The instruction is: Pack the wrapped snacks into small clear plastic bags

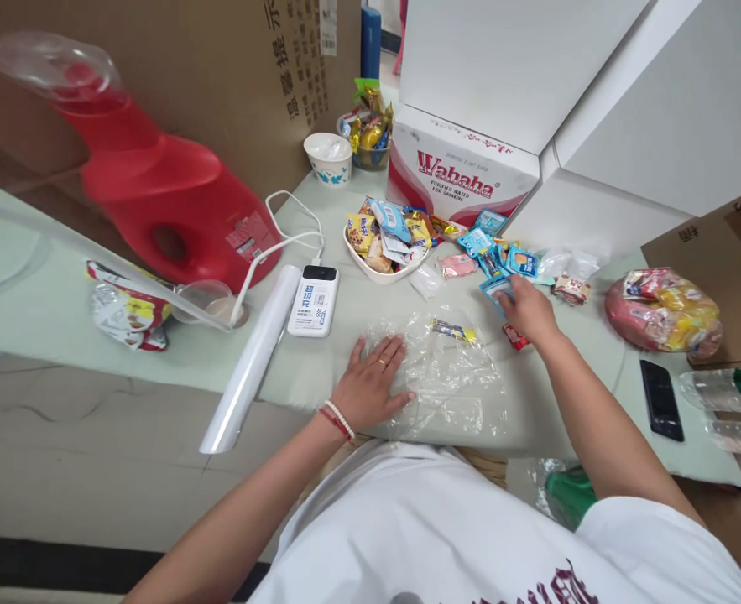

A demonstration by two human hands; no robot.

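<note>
My left hand [375, 382] lies flat with its fingers spread, pressing the left edge of a clear plastic bag [451, 386] onto the table. A small yellow and dark snack packet [454, 330] rests on or in the bag's upper part; I cannot tell which. My right hand [527, 309] has its fingers closed on a small blue snack packet [494, 289], at the near side of a pile of blue packets [487, 245]. Just below that hand lies a small red packet [515, 336]. A pink packet [456, 266] sits left of the pile.
A heart-shaped bowl [376, 273] heaped with snacks stands behind the bag. White power bank [313, 302], white tube [250, 361] and red jug [174, 201] are leftward. A Wahaha carton [464, 172] blocks the back. Rightward are a filled snack bag [663, 312] and a phone [661, 400].
</note>
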